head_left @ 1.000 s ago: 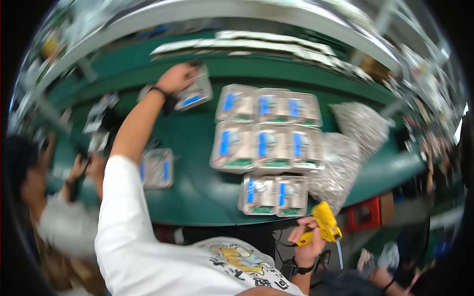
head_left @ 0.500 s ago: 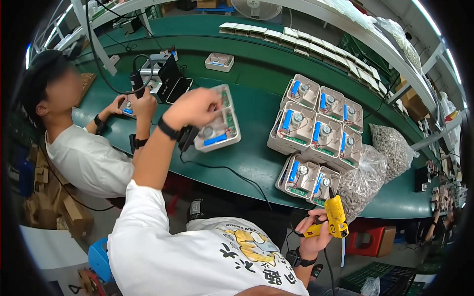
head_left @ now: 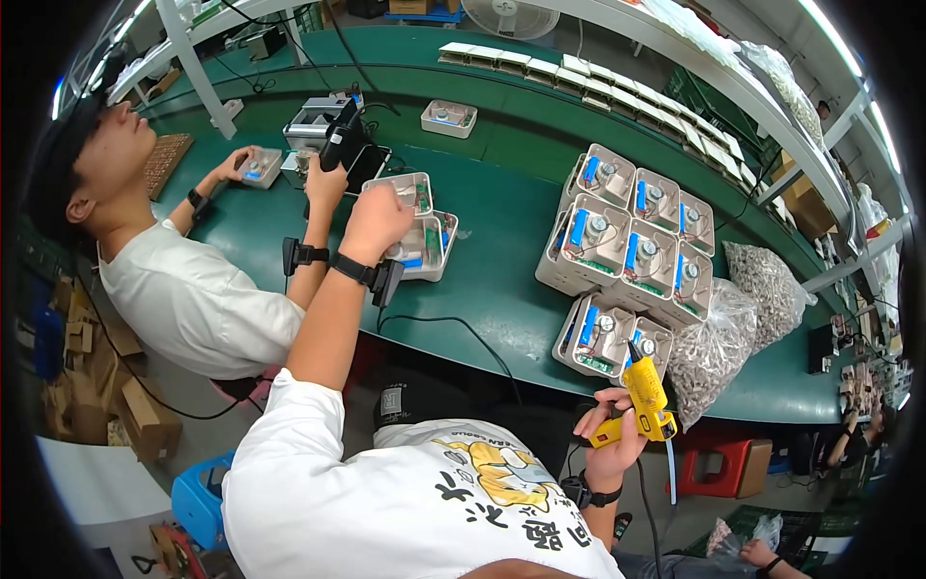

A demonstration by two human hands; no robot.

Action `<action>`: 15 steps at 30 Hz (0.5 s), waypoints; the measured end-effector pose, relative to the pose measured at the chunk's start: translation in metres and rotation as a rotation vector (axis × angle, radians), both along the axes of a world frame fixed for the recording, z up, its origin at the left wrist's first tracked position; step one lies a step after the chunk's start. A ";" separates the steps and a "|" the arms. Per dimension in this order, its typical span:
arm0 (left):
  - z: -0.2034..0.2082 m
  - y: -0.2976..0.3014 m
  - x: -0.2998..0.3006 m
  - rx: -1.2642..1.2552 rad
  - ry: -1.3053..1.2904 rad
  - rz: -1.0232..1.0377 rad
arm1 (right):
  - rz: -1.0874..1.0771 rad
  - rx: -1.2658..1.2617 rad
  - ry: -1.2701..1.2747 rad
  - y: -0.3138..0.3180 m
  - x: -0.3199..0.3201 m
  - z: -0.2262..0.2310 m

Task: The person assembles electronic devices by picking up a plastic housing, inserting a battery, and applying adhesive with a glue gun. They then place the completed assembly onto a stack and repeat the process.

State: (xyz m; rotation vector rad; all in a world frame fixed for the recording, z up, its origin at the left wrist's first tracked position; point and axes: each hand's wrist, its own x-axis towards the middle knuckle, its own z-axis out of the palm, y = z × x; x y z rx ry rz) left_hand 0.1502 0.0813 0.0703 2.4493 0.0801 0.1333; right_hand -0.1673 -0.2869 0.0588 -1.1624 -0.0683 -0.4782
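My right hand [head_left: 612, 446] grips a yellow hot glue gun [head_left: 644, 394], its nozzle pointing up at the near bench edge and a pale glue stick hanging from its back. On the left, my left hand [head_left: 378, 224] is curled over two light grey plastic housings [head_left: 439, 253] on the bench, closed at the place where they meet. Its fingertips are mostly hidden. Each housing holds a blue cylinder, a round metal part and a green board. Stacks of similar housings [head_left: 644, 253] stand on the right, with the glue gun's tip in front of the nearest ones.
A co-worker at left holds a black screwdriver-like tool [head_left: 333, 145] and touches another housing [head_left: 260, 168]. Bags of small parts [head_left: 714, 352] lie right of the stacks. One housing [head_left: 449, 119] sits farther back. Rows of white pieces [head_left: 598, 82] line the far side. A black cable [head_left: 453, 323] crosses the bench.
My left hand and the two housings have moved left, and the housings now sit flatter. The glue gun has risen slightly. The co-worker's hands and tool have shifted, and the co-worker's head tilts up.
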 end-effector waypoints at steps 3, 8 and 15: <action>-0.016 0.011 -0.003 0.111 -0.223 -0.101 | -0.003 -0.018 0.022 0.001 -0.002 0.000; -0.002 0.023 -0.022 0.176 -0.435 -0.342 | -0.036 0.002 0.041 -0.004 -0.005 -0.007; 0.015 0.019 -0.001 0.224 -0.072 -0.397 | 0.007 0.027 0.043 0.002 0.007 -0.007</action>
